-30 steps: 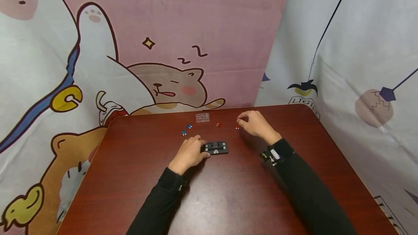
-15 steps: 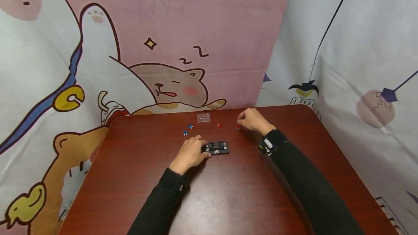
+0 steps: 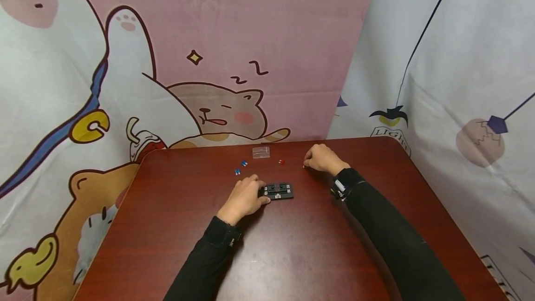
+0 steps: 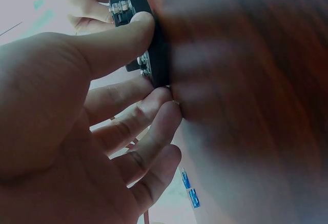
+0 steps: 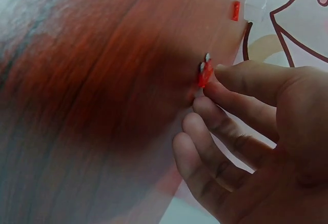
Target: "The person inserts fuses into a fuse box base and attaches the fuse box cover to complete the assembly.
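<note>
My left hand [image 3: 245, 197] grips the left end of a black terminal block [image 3: 279, 191] lying on the table, thumb along the near edge and fingertips at its end and far side. Small metal terminals show on its top. Farther right, my right hand [image 3: 323, 158] pinches a red blade fuse [image 5: 205, 74] between thumb and index finger, close above or on the table; its two metal prongs stick out. Fingers mostly hide that fuse in the head view. Another red blade fuse [image 3: 282, 162] lies to the left of my right hand.
Two blue blade fuses [image 3: 237, 172] lie beyond my left hand. A clear plastic box [image 3: 261, 152] sits near the far edge of the brown table [image 3: 267, 254]. A cartoon-printed cloth [image 3: 292, 59] hangs behind.
My right hand has come down slightly over the red blade fuse and its fingers have closed on it. My left hand stays on the terminal block. The head view has shifted slightly.
</note>
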The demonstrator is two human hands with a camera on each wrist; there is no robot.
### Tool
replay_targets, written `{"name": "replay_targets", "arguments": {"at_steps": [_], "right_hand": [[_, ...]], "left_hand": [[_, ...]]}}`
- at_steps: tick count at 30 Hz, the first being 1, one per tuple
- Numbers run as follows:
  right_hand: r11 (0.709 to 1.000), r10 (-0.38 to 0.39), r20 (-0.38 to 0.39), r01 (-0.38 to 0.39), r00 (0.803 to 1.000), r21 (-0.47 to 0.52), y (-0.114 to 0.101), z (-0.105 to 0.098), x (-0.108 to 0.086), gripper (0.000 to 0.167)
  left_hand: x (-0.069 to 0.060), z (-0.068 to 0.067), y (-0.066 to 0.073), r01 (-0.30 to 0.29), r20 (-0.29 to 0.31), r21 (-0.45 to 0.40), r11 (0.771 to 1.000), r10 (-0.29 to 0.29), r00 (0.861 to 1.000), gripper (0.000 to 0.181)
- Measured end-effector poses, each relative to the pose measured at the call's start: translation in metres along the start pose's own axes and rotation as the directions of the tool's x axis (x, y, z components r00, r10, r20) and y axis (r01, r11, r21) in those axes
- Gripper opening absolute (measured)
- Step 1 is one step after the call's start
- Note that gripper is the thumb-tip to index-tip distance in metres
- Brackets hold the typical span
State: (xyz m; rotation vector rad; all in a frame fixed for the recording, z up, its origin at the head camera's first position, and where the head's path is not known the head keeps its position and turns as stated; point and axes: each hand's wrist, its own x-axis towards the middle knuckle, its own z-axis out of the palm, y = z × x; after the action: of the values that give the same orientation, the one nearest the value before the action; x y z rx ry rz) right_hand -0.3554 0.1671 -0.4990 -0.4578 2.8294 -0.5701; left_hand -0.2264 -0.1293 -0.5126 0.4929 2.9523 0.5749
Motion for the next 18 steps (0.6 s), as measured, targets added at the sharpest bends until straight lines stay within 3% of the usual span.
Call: {"name": "replay_targets", "arguments": {"at_steps": [9,18], "right_hand": [[0.999,-0.041,-0.031,0.041,0.999,-0.020,0.0032,0.0040,0.0011,0.015],[0.996,-0.029,-0.092,0.021,0.995,-0.089,0.0000,0.0097,0.0020,0.013]], "left_hand": [[0.0005,0.0009,-0.0008,-0.007,-0.002,0.005,1.000,0.007,1.000,0.051],[-0.0002,0.0013,-0.0002,-0.009,-0.005,-0.005,1.000,0.009,1.000,0.051]]}}
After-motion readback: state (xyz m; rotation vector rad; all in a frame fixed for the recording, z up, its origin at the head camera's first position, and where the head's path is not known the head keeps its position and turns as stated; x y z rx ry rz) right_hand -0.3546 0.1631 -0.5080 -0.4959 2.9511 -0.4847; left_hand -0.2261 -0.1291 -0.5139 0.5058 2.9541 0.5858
